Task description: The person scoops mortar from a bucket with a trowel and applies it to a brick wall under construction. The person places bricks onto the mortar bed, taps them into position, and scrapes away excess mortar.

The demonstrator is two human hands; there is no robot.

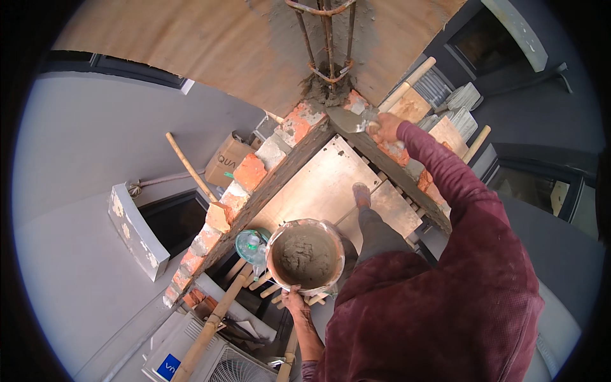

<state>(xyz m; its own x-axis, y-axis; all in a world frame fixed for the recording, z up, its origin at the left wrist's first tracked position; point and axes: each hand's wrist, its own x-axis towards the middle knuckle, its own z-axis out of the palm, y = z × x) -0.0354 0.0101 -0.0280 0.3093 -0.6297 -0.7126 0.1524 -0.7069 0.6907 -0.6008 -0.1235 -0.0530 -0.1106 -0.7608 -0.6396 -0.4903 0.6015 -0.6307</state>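
1. My right hand (385,128) is curled round the trowel (347,120), blade out at nine o'clock!
2. My left hand (295,300) pinches the rim; bucket (270,256) at twelve o'clock, mortar (304,254) inside.

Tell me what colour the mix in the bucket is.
The mix is a dull grey-brown, seen best in the head view.

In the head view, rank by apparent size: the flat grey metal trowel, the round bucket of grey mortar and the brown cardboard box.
Largest to smallest:
1. Round bucket of grey mortar
2. Brown cardboard box
3. Flat grey metal trowel, its handle covered by the right hand
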